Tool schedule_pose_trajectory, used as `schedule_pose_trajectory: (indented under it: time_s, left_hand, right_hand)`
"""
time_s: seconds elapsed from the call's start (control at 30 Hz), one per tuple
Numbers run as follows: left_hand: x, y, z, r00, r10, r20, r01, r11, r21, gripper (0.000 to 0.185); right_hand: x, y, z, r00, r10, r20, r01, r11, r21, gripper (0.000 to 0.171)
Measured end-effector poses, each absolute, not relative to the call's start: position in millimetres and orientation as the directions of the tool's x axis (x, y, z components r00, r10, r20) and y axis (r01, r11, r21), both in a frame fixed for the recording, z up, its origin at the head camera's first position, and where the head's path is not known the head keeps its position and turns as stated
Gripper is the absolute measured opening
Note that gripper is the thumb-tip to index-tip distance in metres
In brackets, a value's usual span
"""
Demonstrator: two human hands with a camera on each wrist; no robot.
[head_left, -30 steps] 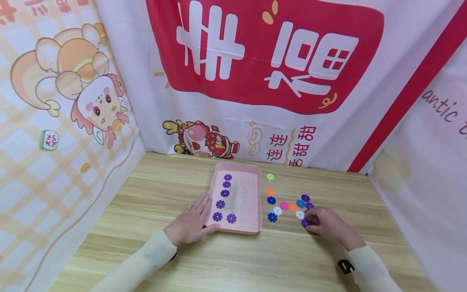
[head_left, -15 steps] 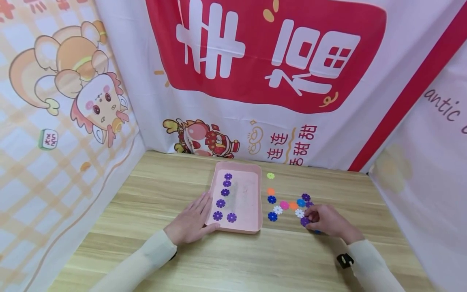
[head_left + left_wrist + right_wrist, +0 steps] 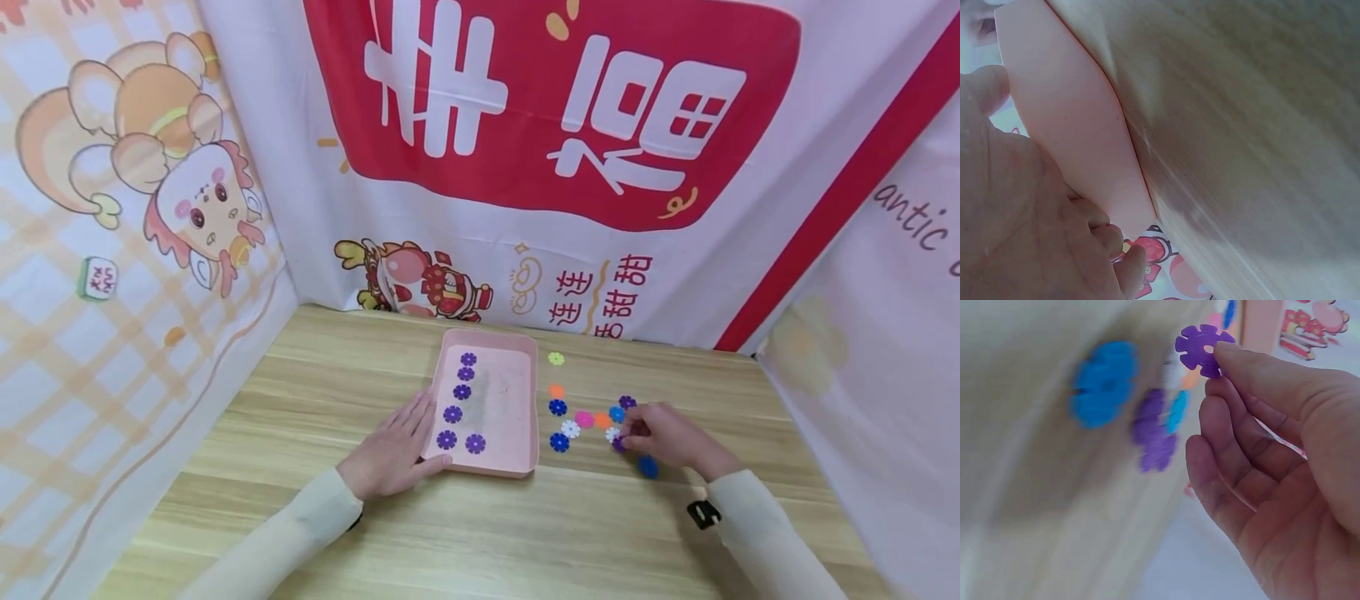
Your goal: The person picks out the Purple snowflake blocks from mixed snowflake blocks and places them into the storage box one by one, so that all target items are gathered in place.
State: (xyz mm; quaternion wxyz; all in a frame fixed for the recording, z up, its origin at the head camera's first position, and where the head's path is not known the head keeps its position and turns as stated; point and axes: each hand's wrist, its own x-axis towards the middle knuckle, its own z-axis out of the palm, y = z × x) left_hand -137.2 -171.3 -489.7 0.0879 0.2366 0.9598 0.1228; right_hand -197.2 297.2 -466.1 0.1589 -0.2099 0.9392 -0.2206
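The right hand (image 3: pixel 1272 456) pinched a purple disc (image 3: pixel 1200 349) just above the table; the left hand (image 3: pixel 390 454) lay flat, steadying the pink tray (image 3: pixel 517 462). Next, likely, carrying the disc leftward into that tray.

Both arms clad in long cream sleeves. Black strap with a white mark at the right sleeve (image 3: pixel 757 533) cuff. Left sleeve (image 3: pixel 292 533) plain.

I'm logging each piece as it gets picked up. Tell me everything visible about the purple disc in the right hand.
The purple disc is a small, flat, flower-shaped piece with notched edges and a centre hole, plastic by the look of it. The right hand pinches its edge between the fingers, holding it above the wooden table, near the loose coloured discs.
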Motion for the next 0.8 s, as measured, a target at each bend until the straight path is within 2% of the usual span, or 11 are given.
schedule_pose_trajectory:
  time_s: [0.4,0.8]
  left_hand:
    - [-137,-171,-485,-0.872,0.477,-0.109,0.434,0.857,0.279,0.093]
    - [-137,-171,-488,-0.874,0.474,-0.107,0.435,0.861,0.265,0.093]
  right_hand:
    - [-230,226,-421,-0.763,-0.63,-0.143,-0.495,0.713,-0.497,0.009]
    - [-249,145,-417,-0.721,-0.676,-0.152,-0.554,0.694,-0.459,0.009]
